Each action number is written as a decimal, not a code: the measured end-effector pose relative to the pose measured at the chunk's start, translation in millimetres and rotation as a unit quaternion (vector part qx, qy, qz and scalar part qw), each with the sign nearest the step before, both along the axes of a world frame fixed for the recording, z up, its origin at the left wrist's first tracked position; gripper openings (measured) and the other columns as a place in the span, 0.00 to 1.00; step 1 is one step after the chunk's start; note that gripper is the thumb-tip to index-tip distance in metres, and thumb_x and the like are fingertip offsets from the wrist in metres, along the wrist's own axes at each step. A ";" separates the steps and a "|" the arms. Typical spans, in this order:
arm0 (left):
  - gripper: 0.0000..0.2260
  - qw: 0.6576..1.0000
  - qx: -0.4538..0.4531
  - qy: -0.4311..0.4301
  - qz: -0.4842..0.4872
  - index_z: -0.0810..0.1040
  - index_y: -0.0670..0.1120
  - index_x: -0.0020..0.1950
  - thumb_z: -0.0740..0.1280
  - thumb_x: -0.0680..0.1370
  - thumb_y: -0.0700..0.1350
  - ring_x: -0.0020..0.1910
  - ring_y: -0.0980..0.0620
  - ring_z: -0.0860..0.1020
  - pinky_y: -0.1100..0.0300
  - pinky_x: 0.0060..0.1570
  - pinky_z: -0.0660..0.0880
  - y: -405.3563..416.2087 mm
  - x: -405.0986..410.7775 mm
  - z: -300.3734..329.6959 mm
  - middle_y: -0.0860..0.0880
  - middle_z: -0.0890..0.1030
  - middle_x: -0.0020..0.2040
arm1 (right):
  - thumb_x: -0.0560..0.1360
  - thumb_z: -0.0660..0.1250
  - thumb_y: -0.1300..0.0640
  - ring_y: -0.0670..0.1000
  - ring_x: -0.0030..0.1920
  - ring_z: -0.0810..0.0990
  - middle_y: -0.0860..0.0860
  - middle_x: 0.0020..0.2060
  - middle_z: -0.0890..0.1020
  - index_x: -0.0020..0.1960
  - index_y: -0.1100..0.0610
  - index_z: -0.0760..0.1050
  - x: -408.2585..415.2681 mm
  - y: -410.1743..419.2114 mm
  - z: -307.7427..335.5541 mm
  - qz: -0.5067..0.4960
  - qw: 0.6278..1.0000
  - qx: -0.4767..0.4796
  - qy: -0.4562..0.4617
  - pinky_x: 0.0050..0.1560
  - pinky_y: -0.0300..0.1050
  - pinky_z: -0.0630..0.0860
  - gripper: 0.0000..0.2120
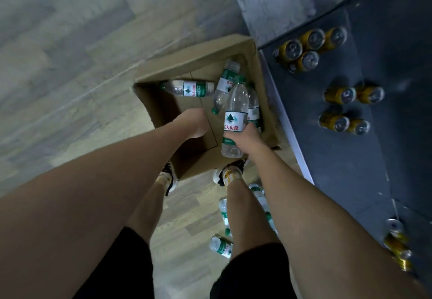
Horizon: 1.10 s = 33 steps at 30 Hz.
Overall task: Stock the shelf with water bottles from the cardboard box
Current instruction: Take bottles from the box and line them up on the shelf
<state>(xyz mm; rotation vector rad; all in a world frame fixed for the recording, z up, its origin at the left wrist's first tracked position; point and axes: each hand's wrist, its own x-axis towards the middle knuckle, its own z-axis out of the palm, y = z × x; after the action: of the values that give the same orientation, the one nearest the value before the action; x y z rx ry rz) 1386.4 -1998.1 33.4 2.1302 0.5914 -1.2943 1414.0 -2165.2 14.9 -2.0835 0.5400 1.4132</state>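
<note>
Looking straight down here: the cardboard box [163,65] sits open on the wood floor [58,69], right up against the dark shelf [339,158]. The right hand [245,138] has its fingers wrapped around the lower part of a water bottle [235,116], green cap pointing away from the person, held above the box near its right wall. The left hand [192,122] reaches down into the box, but it's seen from the back and the fingers are hidden, so can't tell if it's gripping anything. Inside the box there's one bottle lying flat [189,87] along the far side, plus a couple more [225,85] piled by the right wall. The shelf has small clusters of yellow cans [308,50] standing on it. A few loose bottles [221,246] lie on the floor behind the person's feet, next to the shelf edge.
</note>
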 end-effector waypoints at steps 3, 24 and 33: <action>0.14 1.000 -0.009 -0.020 0.002 0.73 0.38 0.65 0.56 0.82 0.40 0.60 0.41 0.76 0.51 0.58 0.75 15.4 12.3 76.0 0.40 0.77 0.62 | 0.70 0.77 0.54 0.51 0.48 0.78 0.49 0.47 0.77 0.59 0.56 0.67 6.7 18.9 71.2 -0.001 1.000 0.011 -0.022 0.50 0.48 0.76 0.24; 0.21 0.947 -0.091 -0.308 -0.019 0.70 0.41 0.64 0.61 0.81 0.56 0.45 0.44 0.78 0.52 0.42 0.76 54.1 78.0 553.2 0.40 0.78 0.56 | 0.65 0.80 0.51 0.51 0.51 0.80 0.50 0.52 0.81 0.61 0.56 0.72 39.8 49.4 521.6 -0.123 0.910 0.100 -0.382 0.50 0.46 0.77 0.30; 0.37 0.877 -0.225 -0.421 -0.051 0.60 0.45 0.77 0.67 0.76 0.62 0.65 0.50 0.72 0.56 0.63 0.69 5.1 106.1 672.8 0.47 0.69 0.71 | 0.53 0.78 0.46 0.48 0.47 0.83 0.48 0.46 0.84 0.56 0.53 0.75 67.8 4.9 646.7 -0.167 0.836 0.108 -0.512 0.47 0.49 0.82 0.33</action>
<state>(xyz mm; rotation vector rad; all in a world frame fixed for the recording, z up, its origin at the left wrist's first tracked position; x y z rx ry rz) 1492.5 -1993.0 706.2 2.0554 -0.1835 -0.3706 1481.8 -2160.2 661.7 -2.0612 0.2362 0.0428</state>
